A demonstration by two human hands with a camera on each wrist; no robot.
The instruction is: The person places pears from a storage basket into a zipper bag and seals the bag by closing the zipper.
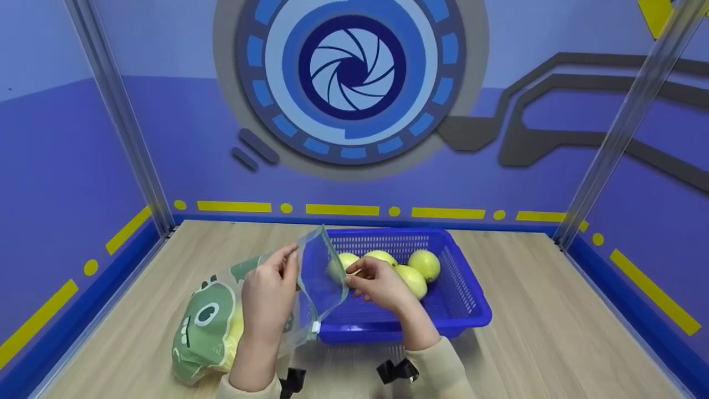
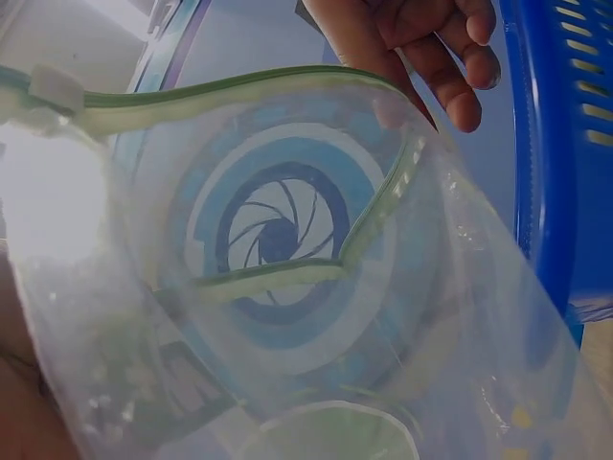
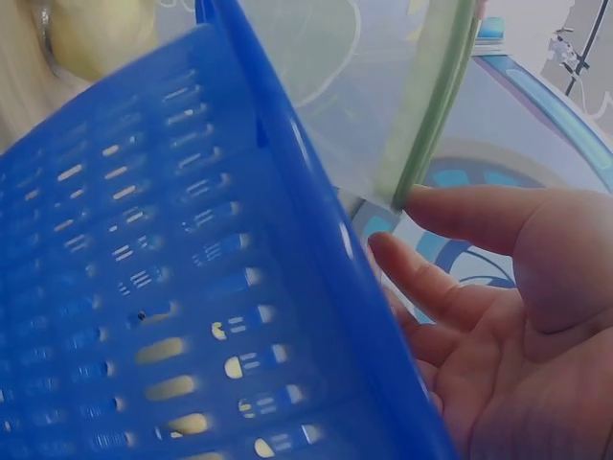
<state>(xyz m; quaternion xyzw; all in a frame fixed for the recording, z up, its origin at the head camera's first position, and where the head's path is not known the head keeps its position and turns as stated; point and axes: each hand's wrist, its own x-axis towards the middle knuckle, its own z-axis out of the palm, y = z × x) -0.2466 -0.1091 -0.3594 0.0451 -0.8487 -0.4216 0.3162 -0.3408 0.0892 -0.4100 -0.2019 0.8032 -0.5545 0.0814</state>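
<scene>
A clear slider zip bag with green monster print (image 1: pixel 210 321) leans over the table on the left, its mouth spread apart and yellow contents showing low down. My left hand (image 1: pixel 270 291) pinches the left side of the mouth. On the opposite side, my right hand (image 1: pixel 382 284) has its thumb at the lip's corner; in the right wrist view the index fingertip (image 3: pixel 388 247) stands apart from the thumb. Behind the right hand is a blue plastic basket (image 1: pixel 471 288) with several yellow-green round fruits (image 1: pixel 424 266), one partly seen through the bag.
The white slider (image 1: pixel 316 327) sits at the near end of the zip. Wooden table surface (image 1: pixel 554 321) extends to the right of the basket. Blue printed walls (image 1: pixel 166 138) with metal corner posts (image 1: pixel 615 127) enclose the table at the back and sides.
</scene>
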